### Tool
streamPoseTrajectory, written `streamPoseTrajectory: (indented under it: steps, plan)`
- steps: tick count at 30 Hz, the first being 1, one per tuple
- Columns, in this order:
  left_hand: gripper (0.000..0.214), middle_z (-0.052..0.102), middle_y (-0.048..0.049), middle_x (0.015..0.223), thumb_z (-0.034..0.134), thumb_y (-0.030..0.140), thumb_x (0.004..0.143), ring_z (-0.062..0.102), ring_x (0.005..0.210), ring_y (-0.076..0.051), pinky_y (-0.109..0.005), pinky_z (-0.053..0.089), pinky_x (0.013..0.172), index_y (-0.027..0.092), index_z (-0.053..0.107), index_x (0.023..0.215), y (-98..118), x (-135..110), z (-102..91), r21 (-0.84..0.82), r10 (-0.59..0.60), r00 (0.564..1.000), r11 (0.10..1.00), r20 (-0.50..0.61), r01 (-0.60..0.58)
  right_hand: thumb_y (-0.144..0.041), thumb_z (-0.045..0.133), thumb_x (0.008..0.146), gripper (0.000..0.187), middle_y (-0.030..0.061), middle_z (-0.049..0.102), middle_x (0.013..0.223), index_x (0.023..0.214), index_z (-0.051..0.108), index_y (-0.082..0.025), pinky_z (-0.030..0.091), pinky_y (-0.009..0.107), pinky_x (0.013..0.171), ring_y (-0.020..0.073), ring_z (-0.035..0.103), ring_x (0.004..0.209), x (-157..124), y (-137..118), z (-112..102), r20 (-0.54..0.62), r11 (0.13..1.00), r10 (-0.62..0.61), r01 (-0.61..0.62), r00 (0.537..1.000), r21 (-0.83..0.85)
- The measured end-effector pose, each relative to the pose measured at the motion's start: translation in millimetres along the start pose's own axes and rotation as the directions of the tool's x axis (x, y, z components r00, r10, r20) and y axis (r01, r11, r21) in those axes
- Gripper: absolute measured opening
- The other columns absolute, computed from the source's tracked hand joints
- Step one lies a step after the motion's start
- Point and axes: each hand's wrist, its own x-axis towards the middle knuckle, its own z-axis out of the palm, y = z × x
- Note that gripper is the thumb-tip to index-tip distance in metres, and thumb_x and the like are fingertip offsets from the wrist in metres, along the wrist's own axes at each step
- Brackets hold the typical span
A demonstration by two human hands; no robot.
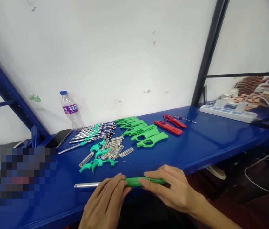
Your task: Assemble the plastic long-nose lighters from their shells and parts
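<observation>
Both hands grip a green lighter handle (133,182) at the front edge of the counter (148,156), lying roughly parallel to that edge. The left hand (108,198) is wrapped over the end where a silver metal tube (86,185) sticks out toward the counter's left end. The right hand (172,187) pinches the other end between thumb and fingers.

Behind the left hand, teal triggers (95,164) lie scattered, mixed with clear fuel reservoirs (126,152). Nearer the back edge, wired metal tubes (77,137) lie side by side, and to their right a row of green handle shells (160,137) slants toward the middle. Two red handle shells (170,128) lie farther right, beside a thin metal rod (189,121). A plastic bottle (71,109) stands at the back edge, near a phone (61,138). A white power strip (228,113) lies toward the right end.
</observation>
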Motion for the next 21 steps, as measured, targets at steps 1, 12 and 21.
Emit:
streamPoseTrajectory:
  steps: [1,12,21]
  plan:
    - [0.023,0.081,-0.0074,0.119,0.055,0.011,0.108,0.079,0.108,-0.021,-0.032,0.063,0.101,0.017,0.073,0.122,-1.3,0.8,-0.1,-0.001,0.001,1.000,1.000,-0.005,-0.001,-0.014,0.065,0.105,0.020,0.0059,0.083,0.099,0.117,0.080,-0.020,0.048,0.028,0.062,0.0146,0.064,0.070,0.4,0.0,-0.1,0.003,1.000,0.000,0.000,1.000,0.003]
    - [0.019,0.080,-0.0082,0.117,0.056,0.014,0.109,0.079,0.107,-0.021,-0.032,0.065,0.098,0.016,0.071,0.120,1.8,4.9,3.5,-0.048,-0.083,0.996,0.995,-0.023,0.082,-0.015,0.063,0.106,0.021,0.0047,0.083,0.098,0.114,0.081,-0.022,0.047,0.028,0.062,0.0145,0.063,0.070,0.8,-2.4,-0.7,0.004,1.000,0.014,-0.014,1.000,-0.003]
    - [0.038,0.077,-0.0075,0.121,0.050,-0.005,0.102,0.073,0.115,-0.018,-0.034,0.055,0.105,0.016,0.068,0.128,6.9,-3.2,10.7,-0.128,-0.113,0.994,0.985,-0.002,0.112,-0.015,0.064,0.105,0.020,0.0047,0.083,0.099,0.116,0.080,-0.022,0.047,0.029,0.062,0.0154,0.063,0.070,-0.7,-1.3,-0.5,0.017,1.000,0.019,-0.019,1.000,0.017]
